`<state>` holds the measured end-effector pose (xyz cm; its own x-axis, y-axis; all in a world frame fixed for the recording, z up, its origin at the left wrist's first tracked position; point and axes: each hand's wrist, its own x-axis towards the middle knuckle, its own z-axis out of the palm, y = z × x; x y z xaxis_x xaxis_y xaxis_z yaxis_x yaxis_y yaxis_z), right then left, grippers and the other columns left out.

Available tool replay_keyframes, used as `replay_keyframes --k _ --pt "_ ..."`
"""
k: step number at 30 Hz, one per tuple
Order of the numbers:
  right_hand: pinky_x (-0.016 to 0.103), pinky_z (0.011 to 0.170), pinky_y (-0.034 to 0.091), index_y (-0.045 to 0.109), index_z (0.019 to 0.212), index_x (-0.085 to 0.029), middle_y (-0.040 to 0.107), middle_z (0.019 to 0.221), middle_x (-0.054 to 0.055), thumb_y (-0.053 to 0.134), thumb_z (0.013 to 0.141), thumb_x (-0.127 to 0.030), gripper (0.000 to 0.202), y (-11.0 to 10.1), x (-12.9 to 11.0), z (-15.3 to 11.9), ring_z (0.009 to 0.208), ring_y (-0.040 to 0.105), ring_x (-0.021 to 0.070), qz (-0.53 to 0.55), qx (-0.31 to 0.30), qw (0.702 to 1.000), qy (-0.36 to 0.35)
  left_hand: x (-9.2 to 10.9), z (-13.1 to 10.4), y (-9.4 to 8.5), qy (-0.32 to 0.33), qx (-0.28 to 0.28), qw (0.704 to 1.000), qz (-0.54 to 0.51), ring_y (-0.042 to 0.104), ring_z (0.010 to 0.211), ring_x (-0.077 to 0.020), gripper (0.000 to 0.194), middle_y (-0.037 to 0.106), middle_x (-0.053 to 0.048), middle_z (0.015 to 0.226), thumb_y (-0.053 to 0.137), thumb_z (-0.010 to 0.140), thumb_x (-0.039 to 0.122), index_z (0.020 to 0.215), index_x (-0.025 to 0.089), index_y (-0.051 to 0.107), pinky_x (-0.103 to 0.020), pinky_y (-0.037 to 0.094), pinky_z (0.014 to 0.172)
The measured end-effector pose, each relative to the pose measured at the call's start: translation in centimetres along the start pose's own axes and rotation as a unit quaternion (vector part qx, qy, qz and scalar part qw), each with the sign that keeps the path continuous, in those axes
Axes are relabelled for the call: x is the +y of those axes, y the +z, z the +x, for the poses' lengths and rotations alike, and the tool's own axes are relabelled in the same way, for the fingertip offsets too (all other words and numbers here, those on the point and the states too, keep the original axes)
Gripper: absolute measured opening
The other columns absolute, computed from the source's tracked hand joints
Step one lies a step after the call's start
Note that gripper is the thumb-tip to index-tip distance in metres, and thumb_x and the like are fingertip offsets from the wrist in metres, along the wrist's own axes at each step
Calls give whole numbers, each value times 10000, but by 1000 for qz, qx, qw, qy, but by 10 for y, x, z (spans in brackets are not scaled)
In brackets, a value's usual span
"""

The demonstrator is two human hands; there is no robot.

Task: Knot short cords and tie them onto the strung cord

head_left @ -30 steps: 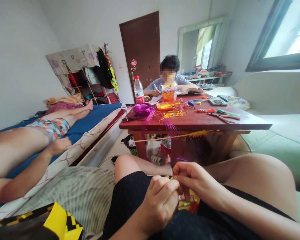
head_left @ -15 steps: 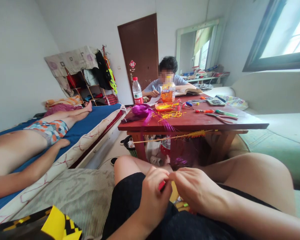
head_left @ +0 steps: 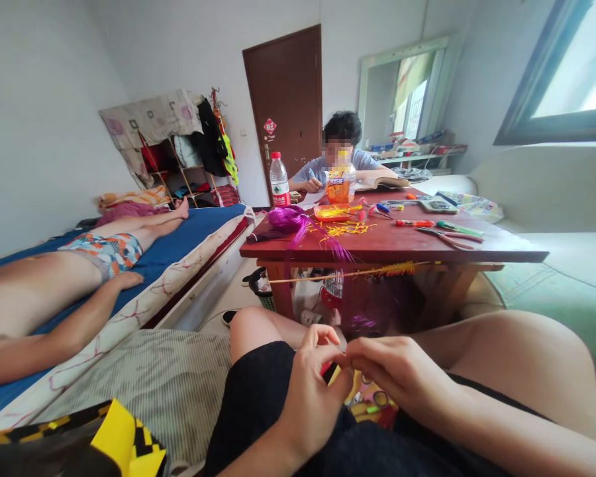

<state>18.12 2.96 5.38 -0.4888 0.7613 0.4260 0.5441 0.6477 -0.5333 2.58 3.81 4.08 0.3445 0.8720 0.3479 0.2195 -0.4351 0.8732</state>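
Observation:
My left hand (head_left: pixel 318 391) is bent round a small red thing (head_left: pixel 328 369), which shows only partly between its thumb and fingers. Against its fingertips my right hand (head_left: pixel 402 374) pinches something too small to make out. Both hands meet above my lap, near my dark shorts (head_left: pixel 258 404). Below and between them, several small coloured items, among them rolls of tape (head_left: pixel 380 398), lie partly hidden. On the red table (head_left: pixel 422 246) beyond are a purple bundle of strands (head_left: pixel 285 220), yellow strips (head_left: pixel 347 228) and pliers (head_left: pixel 451 238).
Across the table a person (head_left: pixel 345 132) writes, behind a red-capped bottle (head_left: pixel 279 180) and an orange-labelled jar (head_left: pixel 338 185). A thin stick (head_left: pixel 322 277) runs along the table's near edge. Another person (head_left: pixel 44 281) lies on the bed at left. A yellow-and-black object (head_left: pixel 114 437) is at lower left.
My left hand's fingers have loosened and spread somewhat, while my right fingertips stay close to them. The view has shifted slightly, and more of the coloured items below the hands shows.

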Motion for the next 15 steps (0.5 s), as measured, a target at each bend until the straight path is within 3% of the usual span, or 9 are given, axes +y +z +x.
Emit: replay_keyframes --k 2,4,7,9,11,13,14,15 --pt "205 458 425 536 748 -172 568 558 -17 412 871 -278 204 2 -2 6 475 557 108 156 0 978 140 -2 -6 -1 133 27 981 139 478 817 -159 132 501 -54 867 517 754 85 658 154 576 -272 411 727" --pt "196 383 392 497 711 -179 552 509 -36 471 822 -392 241 4 0 12 394 535 102 295 -17 930 221 -5 -9 -4 254 29 937 236 476 815 -164 133 540 -72 895 487 774 61 750 142 589 -278 418 730" --pt "188 311 353 459 680 -183 541 447 -46 528 729 -524 351 8 3 19 312 493 99 405 -63 872 269 -8 -10 -9 379 0 870 314 489 798 -168 157 620 -72 887 468 786 49 837 130 592 -291 405 742" --pt "195 307 364 449 681 -186 532 433 -47 496 748 -531 354 7 3 20 310 497 107 383 -66 881 269 -6 -7 -11 385 -12 866 318 500 746 -165 167 649 -60 835 456 791 56 809 142 598 -299 393 717" --pt "211 352 408 472 737 -181 560 478 -30 432 829 -426 264 4 -1 16 368 542 121 261 -35 941 212 -1 -3 -12 287 -29 922 257 507 709 -162 169 653 -50 777 458 793 86 737 158 601 -296 387 684" --pt "240 449 462 515 812 -174 605 561 4 382 868 -253 165 -2 -4 8 473 588 138 57 0 998 34 4 1 -12 93 -52 989 106 519 694 -161 152 644 -43 721 503 771 146 650 163 594 -280 388 659" --pt "259 513 485 537 846 -171 626 609 23 379 861 -177 159 -4 -4 4 531 604 146 -51 11 995 -80 6 3 -12 -18 -62 998 8 522 685 -157 134 635 -38 695 541 738 170 613 161 588 -268 390 652" --pt "279 577 500 557 865 -166 641 648 41 386 846 -123 177 -6 -4 0 585 615 155 -145 17 972 -185 8 5 -11 -119 -66 987 -91 516 656 -145 115 621 -31 658 585 688 187 577 155 582 -252 386 633"
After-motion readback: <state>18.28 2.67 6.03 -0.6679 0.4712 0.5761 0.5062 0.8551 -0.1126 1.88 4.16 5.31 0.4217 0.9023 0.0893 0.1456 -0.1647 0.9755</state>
